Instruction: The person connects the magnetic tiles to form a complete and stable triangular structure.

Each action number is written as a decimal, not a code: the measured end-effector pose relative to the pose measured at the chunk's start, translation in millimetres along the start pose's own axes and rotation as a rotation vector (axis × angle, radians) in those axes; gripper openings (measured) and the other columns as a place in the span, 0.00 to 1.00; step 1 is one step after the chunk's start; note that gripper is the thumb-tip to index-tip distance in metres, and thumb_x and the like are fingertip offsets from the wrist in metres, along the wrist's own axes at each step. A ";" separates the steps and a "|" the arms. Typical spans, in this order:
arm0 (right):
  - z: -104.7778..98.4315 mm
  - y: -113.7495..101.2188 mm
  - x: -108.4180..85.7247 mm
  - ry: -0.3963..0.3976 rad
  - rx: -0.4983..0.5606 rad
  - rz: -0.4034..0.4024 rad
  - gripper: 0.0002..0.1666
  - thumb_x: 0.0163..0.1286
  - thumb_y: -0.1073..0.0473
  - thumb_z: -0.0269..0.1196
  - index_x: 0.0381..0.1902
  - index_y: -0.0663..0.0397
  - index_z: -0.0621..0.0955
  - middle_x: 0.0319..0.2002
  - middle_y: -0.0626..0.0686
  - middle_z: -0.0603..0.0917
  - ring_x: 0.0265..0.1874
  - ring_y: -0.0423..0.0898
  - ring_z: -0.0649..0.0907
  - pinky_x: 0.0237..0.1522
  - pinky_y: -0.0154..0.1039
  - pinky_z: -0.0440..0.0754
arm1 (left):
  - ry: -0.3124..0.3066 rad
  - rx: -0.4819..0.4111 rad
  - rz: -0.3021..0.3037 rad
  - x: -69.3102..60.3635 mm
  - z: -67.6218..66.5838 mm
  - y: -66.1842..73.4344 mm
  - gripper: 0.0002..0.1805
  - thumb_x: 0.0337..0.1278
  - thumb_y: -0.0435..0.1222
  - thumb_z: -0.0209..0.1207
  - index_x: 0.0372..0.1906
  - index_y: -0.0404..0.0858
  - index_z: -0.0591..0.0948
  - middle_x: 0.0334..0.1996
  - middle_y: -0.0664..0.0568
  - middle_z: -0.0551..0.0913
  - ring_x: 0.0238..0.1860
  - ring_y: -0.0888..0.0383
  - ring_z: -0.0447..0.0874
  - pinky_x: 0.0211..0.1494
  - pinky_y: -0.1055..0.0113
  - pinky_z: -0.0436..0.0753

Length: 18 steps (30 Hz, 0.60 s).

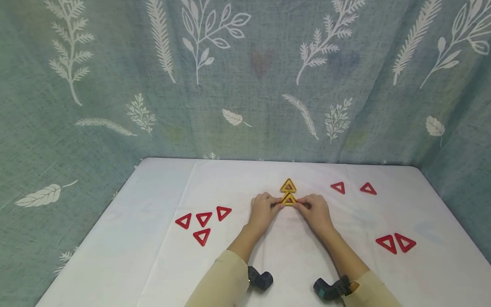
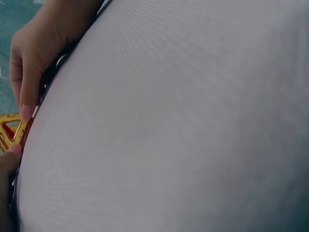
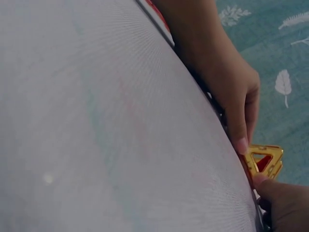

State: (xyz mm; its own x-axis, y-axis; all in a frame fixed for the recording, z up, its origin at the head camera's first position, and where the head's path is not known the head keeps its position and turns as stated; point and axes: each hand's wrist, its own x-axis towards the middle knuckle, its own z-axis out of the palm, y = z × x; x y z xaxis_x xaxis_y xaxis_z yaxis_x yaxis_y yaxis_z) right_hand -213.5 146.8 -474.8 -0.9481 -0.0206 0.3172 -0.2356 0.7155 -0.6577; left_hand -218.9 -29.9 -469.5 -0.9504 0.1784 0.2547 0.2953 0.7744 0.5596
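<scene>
At lower centre, the left hand and right hand pinch opposite sides of the lower yellow triangle; the upper yellow triangle just above seems already placed. Eight red triangles, four each side, lie loose, apparently unused

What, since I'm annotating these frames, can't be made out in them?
Left wrist view: most of the left hand, cut off by the left edge; so is part of the yellow triangle.
Right wrist view: part of the right hand, cut off by the right and bottom edges.
Right wrist view: the full outline of the red piece, hidden by the left forearm and top edge.
Head view: fine surface detail on the red triangles, too small.
</scene>
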 end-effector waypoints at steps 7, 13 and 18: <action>-0.2 -1.6 1.1 -0.005 0.013 0.021 0.12 0.56 0.57 0.70 0.35 0.58 0.86 0.31 0.53 0.84 0.34 0.49 0.75 0.38 0.42 0.68 | 0.016 0.018 -0.007 1.1 0.1 0.0 0.16 0.55 0.46 0.63 0.46 0.45 0.85 0.34 0.56 0.80 0.35 0.60 0.71 0.40 0.67 0.64; -1.1 -1.4 -2.3 -0.027 0.029 0.089 0.18 0.57 0.55 0.70 0.44 0.59 0.84 0.38 0.55 0.84 0.41 0.51 0.76 0.45 0.46 0.72 | 0.017 0.014 -0.036 -3.5 3.2 -4.7 0.21 0.53 0.48 0.63 0.51 0.43 0.83 0.39 0.55 0.79 0.40 0.58 0.72 0.46 0.64 0.66; -2.9 -0.5 -7.9 -0.021 0.058 0.116 0.22 0.57 0.55 0.69 0.48 0.60 0.83 0.42 0.56 0.83 0.45 0.52 0.76 0.50 0.49 0.72 | 0.042 0.030 -0.043 -16.3 1.3 -7.7 0.26 0.51 0.50 0.65 0.54 0.42 0.81 0.41 0.53 0.77 0.43 0.55 0.72 0.47 0.61 0.66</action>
State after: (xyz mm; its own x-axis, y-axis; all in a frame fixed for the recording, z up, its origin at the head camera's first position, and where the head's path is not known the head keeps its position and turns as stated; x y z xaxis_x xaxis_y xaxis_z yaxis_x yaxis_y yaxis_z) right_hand -205.3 148.7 -475.0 -0.9738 0.0445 0.2229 -0.1358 0.6725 -0.7275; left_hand -205.8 -37.9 -479.0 -0.9572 0.1193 0.2639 0.2503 0.7988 0.5470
